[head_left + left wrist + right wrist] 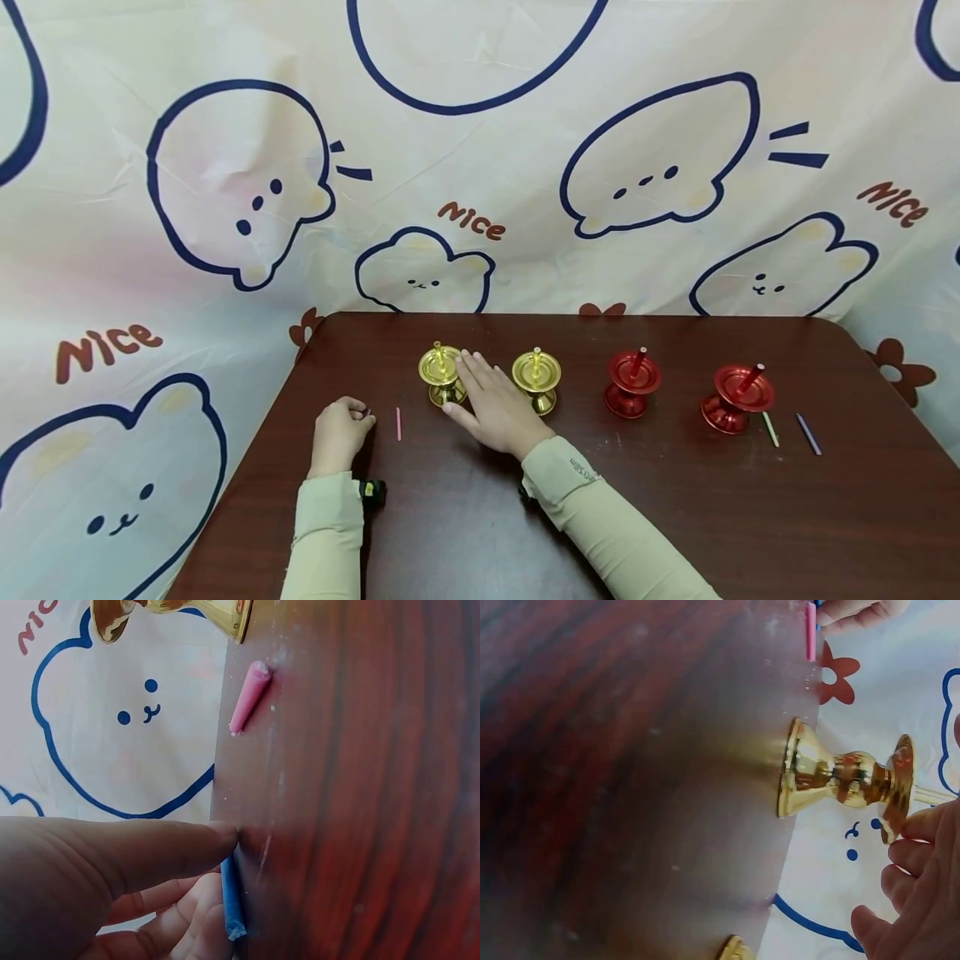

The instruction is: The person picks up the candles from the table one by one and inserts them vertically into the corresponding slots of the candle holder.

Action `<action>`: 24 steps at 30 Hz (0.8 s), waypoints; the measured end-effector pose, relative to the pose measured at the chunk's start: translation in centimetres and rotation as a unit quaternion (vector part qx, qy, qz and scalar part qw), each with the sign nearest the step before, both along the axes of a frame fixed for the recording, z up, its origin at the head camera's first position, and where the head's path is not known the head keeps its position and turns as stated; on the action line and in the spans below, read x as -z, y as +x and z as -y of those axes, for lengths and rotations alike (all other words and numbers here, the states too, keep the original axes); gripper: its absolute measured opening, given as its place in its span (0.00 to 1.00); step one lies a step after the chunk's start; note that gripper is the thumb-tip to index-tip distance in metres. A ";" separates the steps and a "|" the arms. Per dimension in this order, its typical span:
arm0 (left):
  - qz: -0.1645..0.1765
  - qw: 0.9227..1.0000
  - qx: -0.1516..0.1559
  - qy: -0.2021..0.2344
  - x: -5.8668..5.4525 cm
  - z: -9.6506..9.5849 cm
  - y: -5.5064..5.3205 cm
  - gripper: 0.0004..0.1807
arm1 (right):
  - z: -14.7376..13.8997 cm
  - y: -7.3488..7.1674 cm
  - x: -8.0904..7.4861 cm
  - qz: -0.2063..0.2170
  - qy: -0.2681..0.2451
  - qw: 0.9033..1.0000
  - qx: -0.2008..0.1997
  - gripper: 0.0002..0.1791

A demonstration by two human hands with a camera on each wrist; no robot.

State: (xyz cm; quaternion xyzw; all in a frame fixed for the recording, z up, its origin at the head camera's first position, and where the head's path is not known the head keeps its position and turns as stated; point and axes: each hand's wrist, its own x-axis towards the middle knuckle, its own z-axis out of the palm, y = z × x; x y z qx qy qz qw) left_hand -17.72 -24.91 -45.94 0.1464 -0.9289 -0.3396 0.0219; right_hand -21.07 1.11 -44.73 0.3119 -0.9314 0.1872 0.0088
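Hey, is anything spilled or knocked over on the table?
Nothing is knocked over: the gold holders and red holders all stand upright. The only odd bit is some tiny specks on the table near the pink stick. They look like crumbs against the dark wood.

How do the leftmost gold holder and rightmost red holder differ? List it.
Colour: the gold holder is shiny gold, the red holder red.
Contact: the right hand is at the gold holder's dish; no hand is near the red holder.
Nearest loose stick: the pink stick for the gold holder, the green stick for the red holder.
Both stand upright on the table.
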 end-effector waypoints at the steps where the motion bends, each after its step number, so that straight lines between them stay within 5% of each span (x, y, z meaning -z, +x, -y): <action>1: 0.001 1.000 -0.002 0.002 0.0 0.0 0.0 0.15 | 0.0 0.0 0.0 0.003 -0.001 1.000 0.000 0.42; 24: -0.003 1.000 -0.016 -0.005 0.0 -0.2 0.1 0.09 | -0.1 -0.1 0.4 0.002 -0.002 1.000 -0.003 0.41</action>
